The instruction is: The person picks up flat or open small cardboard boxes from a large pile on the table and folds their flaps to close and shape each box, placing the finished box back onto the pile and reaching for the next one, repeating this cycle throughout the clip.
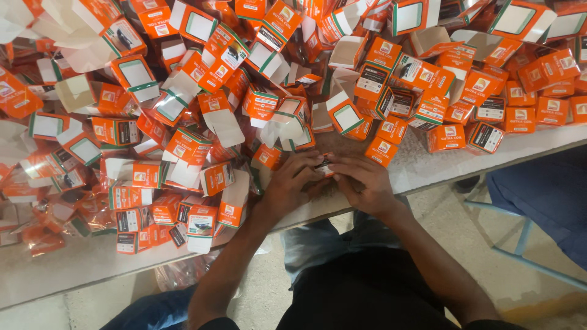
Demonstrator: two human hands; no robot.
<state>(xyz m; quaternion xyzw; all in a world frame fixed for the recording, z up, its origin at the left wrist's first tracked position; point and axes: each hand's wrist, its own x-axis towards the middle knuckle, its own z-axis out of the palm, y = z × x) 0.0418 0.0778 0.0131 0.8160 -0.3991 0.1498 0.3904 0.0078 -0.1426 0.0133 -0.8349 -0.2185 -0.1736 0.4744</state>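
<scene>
My left hand and my right hand meet at the near edge of a pale table. Between their fingertips they grip one small orange carton, mostly hidden by the fingers. A closed orange carton lies just beyond my right hand. Past both hands spreads a heap of small orange and white cartons, many with open flaps and clear windows.
Closed cartons cluster at the right of the table, flat and half-folded ones at the left. A blue metal frame and blue cloth stand at the right. Pale floor shows below the table edge.
</scene>
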